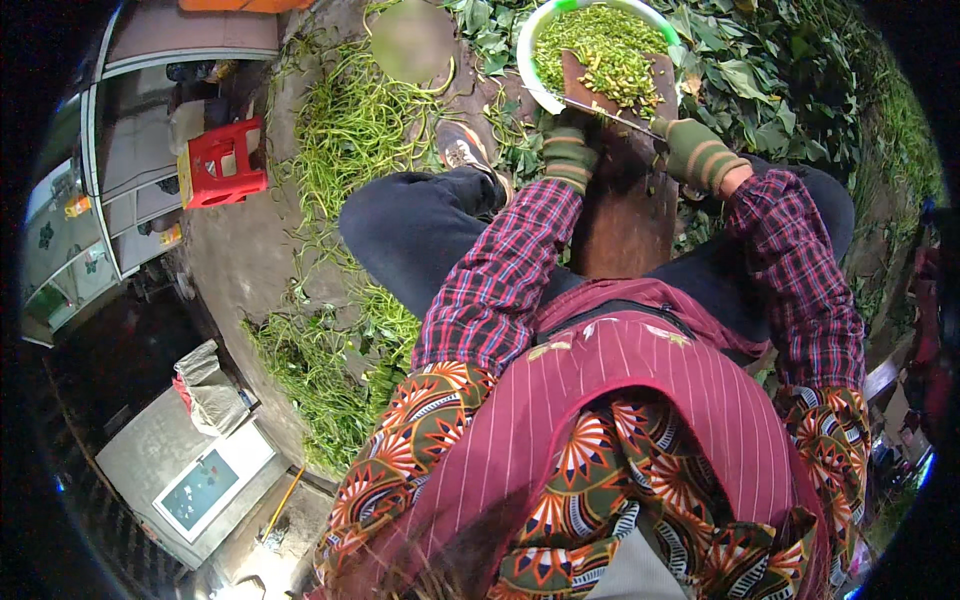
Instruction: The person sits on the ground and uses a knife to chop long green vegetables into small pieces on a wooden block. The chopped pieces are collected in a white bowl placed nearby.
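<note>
My right hand (697, 156), in a green and tan striped knit glove, is closed on the handle end of a long knife (612, 116). The thin blade reaches leftward across a dark wooden board (625, 225). My left hand (568, 157), gloved alike, is curled at the board's left side, close under the blade; its fingertips and anything in them are hidden. The board's far end rests over a white basin (529, 62) with a green rim. Chopped green stems (605, 45) fill the basin, and some pieces lie on the board.
Long green stems (350, 115) are strewn on the ground at left, with more greenery (325, 375) nearer. Leafy vines (745, 65) are heaped at right. A red plastic stool (225, 165) and a grey cabinet (150, 460) stand at left. My legs (405, 225) are bent around the board.
</note>
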The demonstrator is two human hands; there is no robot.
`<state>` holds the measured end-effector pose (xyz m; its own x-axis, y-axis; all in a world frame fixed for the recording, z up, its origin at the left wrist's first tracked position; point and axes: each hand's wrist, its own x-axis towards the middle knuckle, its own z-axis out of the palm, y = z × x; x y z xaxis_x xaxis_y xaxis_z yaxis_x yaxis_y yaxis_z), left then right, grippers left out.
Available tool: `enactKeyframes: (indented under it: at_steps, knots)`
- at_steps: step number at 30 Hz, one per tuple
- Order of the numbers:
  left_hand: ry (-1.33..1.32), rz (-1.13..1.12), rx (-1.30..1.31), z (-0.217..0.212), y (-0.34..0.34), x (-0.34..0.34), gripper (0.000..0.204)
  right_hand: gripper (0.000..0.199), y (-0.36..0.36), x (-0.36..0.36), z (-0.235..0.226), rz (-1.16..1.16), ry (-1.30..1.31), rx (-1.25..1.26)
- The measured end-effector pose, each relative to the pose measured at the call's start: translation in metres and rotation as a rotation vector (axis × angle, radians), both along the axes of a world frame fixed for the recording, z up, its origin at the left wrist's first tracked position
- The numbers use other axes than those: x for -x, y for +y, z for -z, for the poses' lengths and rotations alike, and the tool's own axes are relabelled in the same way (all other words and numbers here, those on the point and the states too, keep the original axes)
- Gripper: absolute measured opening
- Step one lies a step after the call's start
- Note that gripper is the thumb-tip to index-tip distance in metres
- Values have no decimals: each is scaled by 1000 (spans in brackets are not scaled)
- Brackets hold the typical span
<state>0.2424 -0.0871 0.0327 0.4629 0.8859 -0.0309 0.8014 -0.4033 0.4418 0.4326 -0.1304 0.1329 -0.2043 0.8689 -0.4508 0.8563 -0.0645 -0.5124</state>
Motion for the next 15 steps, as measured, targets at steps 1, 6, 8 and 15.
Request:
enactKeyframes:
  at_steps: [1,6,8,15]
  knots:
    - [-10,-4,36,-1,-1,-1,23,30,-2,-1,9,-8,-17,-19]
    - [-52,-27,199,-13,-2,-4,34,30,3,-1,34,15,-8,4]
    - [18,12,51,-7,1,-1,36,29,10,-3,33,9,61,-2]
    - [151,117,10,-7,11,-3,23,25,8,-3,7,70,93,3]
